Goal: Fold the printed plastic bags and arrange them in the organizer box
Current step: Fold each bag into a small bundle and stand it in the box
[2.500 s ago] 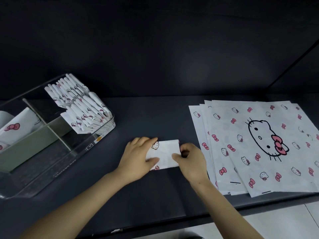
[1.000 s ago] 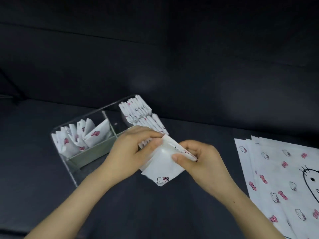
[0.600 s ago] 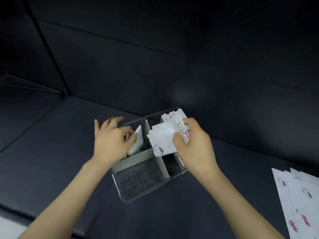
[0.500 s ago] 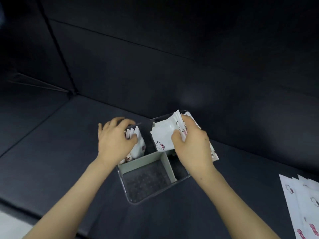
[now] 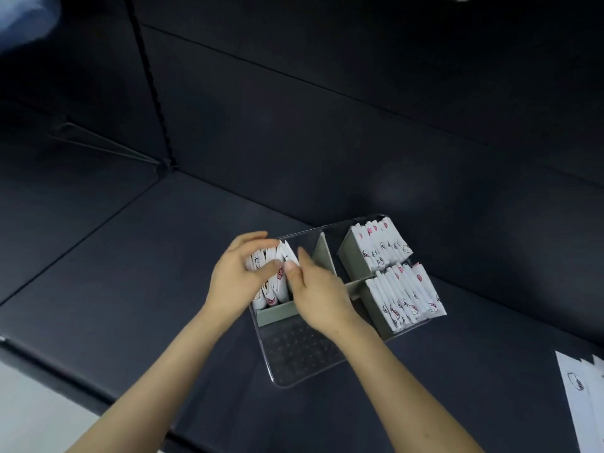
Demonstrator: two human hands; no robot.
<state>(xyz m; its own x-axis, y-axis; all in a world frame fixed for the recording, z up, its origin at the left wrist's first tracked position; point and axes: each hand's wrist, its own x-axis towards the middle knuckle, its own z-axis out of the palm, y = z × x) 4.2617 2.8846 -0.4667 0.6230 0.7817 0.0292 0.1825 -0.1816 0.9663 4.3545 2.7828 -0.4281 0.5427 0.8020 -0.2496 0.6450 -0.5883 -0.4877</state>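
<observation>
Both hands meet over the rear left compartment of the organizer box (image 5: 295,371), thumbs nearly touching. Seen from the head camera, the left hand (image 5: 235,279) curls its fingers over the tops of the standing bags (image 5: 273,291) there, with the thumb on their near side, so it grips the bundle. The right hand (image 5: 317,292) pinches one folded bag (image 5: 289,255) between thumb and forefinger. That bag stands upright against the right side of the bundle, its lower part down inside the compartment.

The folded bag is a small, flat white packet with a crisp edge and a bit of black line print showing. The standing bags beside it are white as well, marked with pink bows and small black-outlined cat faces.

The box is clear plastic with rounded corners and grey-green dividers (image 5: 323,256), and the floor of its near left section shows a dotted pattern. On its right side a rear row (image 5: 380,248) and a front row (image 5: 407,299) of the same folded packets stand tightly packed, leaning to the right.

The box rests on a dark padded surface (image 5: 130,289). At the right edge lie flat bags (image 5: 581,397), white and unfolded, well apart from the box.
</observation>
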